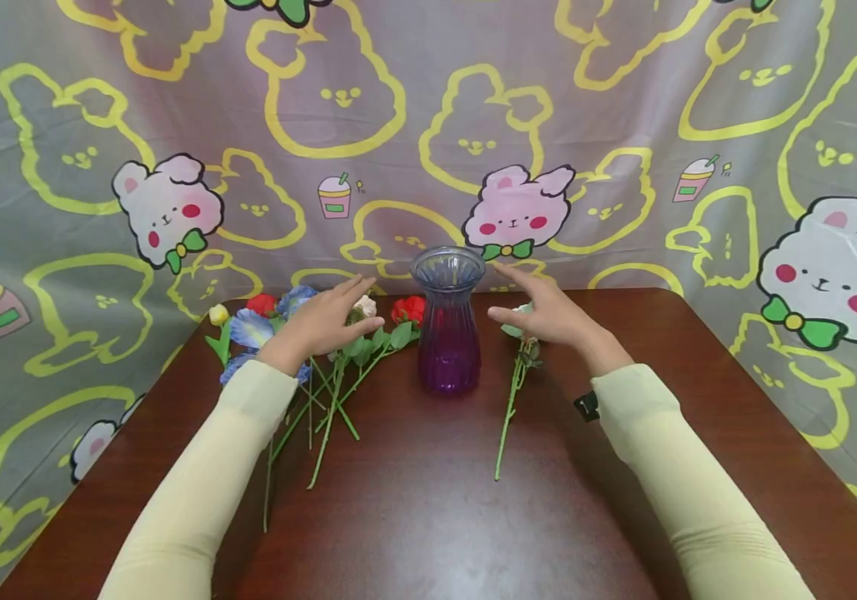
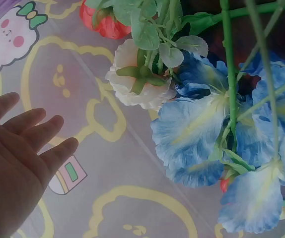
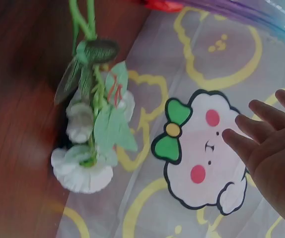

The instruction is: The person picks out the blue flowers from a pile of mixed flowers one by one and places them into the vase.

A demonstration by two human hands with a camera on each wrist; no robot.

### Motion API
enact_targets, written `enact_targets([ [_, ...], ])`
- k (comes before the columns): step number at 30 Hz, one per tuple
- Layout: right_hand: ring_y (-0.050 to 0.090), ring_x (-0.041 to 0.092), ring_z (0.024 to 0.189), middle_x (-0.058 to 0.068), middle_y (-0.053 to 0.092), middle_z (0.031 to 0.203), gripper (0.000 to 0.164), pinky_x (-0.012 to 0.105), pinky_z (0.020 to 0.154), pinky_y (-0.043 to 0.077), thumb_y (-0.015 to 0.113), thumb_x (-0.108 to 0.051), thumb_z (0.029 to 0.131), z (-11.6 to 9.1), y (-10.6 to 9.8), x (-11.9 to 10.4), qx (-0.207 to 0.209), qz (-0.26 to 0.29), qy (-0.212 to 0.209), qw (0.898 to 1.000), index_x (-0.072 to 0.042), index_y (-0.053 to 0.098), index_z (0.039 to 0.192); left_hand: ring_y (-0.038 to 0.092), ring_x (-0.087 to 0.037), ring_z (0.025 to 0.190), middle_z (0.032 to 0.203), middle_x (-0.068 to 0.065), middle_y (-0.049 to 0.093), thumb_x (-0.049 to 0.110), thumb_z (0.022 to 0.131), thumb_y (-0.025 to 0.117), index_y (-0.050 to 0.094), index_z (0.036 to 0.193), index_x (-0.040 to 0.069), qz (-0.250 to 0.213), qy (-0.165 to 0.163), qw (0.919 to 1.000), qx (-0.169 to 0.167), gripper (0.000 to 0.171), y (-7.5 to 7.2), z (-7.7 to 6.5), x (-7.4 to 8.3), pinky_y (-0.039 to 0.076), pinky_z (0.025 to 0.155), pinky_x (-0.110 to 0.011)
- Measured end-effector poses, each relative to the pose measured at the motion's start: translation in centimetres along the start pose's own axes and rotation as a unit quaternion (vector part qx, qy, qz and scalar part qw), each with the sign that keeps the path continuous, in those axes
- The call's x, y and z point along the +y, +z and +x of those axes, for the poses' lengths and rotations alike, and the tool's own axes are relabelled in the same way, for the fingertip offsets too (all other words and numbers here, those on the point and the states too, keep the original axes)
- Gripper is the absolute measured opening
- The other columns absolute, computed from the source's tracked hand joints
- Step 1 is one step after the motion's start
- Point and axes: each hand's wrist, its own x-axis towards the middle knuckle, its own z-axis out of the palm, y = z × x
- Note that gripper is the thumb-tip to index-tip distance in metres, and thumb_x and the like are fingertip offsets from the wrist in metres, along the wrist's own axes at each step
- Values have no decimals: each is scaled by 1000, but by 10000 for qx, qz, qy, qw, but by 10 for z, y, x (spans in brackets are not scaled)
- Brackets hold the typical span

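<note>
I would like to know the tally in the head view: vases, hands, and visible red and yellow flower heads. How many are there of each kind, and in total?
Vase: 1
Hands: 2 (left hand, right hand)
Red flower heads: 2
Yellow flower head: 1
Total: 6

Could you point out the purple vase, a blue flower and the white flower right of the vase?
Purple vase (image 1: pixel 449 329): head view, on its body.
Blue flower (image 2: pixel 189 133): left wrist view, on a petal.
White flower (image 3: pixel 82 174): right wrist view, on its lowest bloom.
</note>
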Motion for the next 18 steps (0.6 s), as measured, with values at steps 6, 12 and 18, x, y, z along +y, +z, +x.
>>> enact_targets([
  [6, 31, 17, 123, -10, 28, 139, 73, 42, 95, 31, 62, -53, 74, 0, 10, -9, 254, 289, -190, 9991, -36, 27, 136, 26, -32, 126, 145, -4, 15, 70, 78, 33, 12, 141, 29, -85, 8, 9999, 140, 78, -2, -14, 0, 25, 96, -51],
  [12, 41, 22, 117, -2, 35, 136, 79, 36, 93, 35, 67, -51, 70, 1, 20, -13, 453, 647, -169, 9967, -22, 33, 136, 25, -31, 126, 144, -5, 19, 70, 78, 33, 15, 141, 29, -151, -164, 9994, 270, 77, -3, -28, -2, 28, 94, -52],
  [18, 44, 20, 115, 0, 47, 127, 75, 33, 93, 35, 69, -44, 71, 3, 31, -15, 612, 1137, -381, 9909, -17, 38, 133, 27, -31, 125, 141, -9, 27, 68, 79, 35, 25, 140, 18, -43, -196, 9989, 427, 79, -3, -40, -6, 28, 94, -51],
])
